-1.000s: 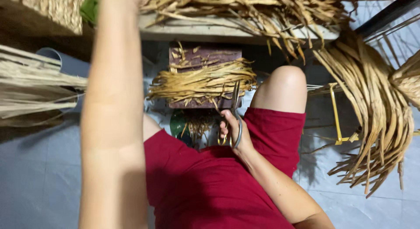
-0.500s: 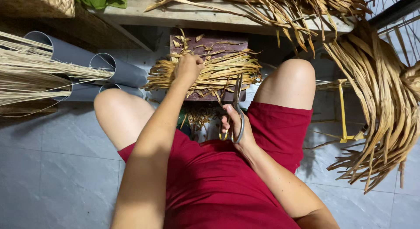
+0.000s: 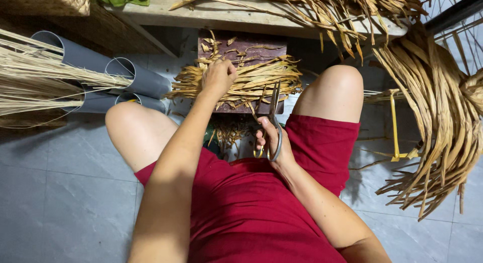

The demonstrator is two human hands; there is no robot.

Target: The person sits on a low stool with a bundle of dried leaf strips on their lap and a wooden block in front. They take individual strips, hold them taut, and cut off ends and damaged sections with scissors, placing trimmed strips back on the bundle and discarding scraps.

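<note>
A bundle of dried straw-coloured strands (image 3: 251,82) lies across a dark wooden block (image 3: 241,44) between my knees. My left hand (image 3: 219,77) rests closed on top of the bundle, gripping strands near its middle. My right hand (image 3: 271,142) holds a pair of metal scissors (image 3: 274,109) by the handles, blades pointing up toward the bundle's near edge, just below it. Short cut scraps (image 3: 229,132) lie on the floor under the block.
Grey plastic pipes (image 3: 136,77) with pale straw (image 3: 40,77) lie at left. A wooden bench (image 3: 226,14) heaped with dried strands runs across the top. A large sheaf of dried leaves (image 3: 437,127) with a yellow strap (image 3: 395,127) fills the right. Grey tiled floor (image 3: 60,202) below.
My left arm came down from the bench above and its hand settled onto the bundle on the block. My right hand with the scissors stayed almost still.
</note>
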